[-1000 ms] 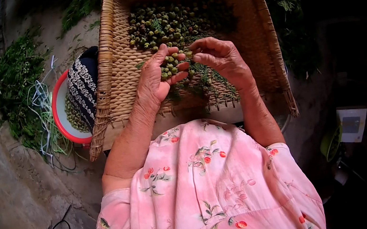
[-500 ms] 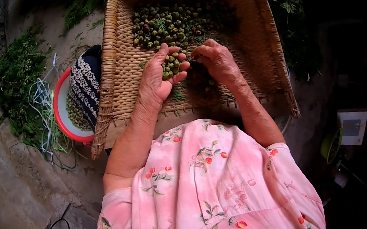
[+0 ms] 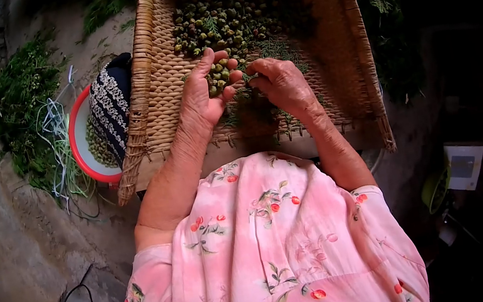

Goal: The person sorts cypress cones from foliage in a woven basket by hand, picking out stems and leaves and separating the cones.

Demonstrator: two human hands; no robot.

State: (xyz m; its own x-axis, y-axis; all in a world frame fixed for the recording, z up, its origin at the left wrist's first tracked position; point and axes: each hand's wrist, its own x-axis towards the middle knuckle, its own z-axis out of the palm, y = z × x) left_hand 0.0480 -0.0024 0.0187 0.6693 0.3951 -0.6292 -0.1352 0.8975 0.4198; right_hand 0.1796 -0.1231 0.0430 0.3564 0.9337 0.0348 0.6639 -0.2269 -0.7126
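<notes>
My left hand (image 3: 199, 94) is cupped, palm up, around several small green cones (image 3: 218, 79) over the woven wicker scoop basket (image 3: 169, 96). Close to its fingertips, my right hand (image 3: 285, 85) has thumb and fingers pinched together; what lies between them is too small to make out. Beyond both hands, a heap of green cones (image 3: 224, 24) covers the back of the basket, with a green leafy sprig (image 3: 211, 25) on top. Feathery green bits (image 3: 279, 50) lie on the weave behind my right hand, and shadow covers the part beneath it.
Left of the basket stands a red-rimmed basin (image 3: 73, 139) with cones inside and a dark patterned cloth (image 3: 111, 105) over its edge. Pale plastic strips (image 3: 56, 139) and cut green branches (image 3: 25, 103) lie beside it. A black cable (image 3: 91, 301) runs across the floor.
Both hands stay close together; the left has shifted slightly up and left, still holding cones. More feathery green bits show on the weave around my right hand.
</notes>
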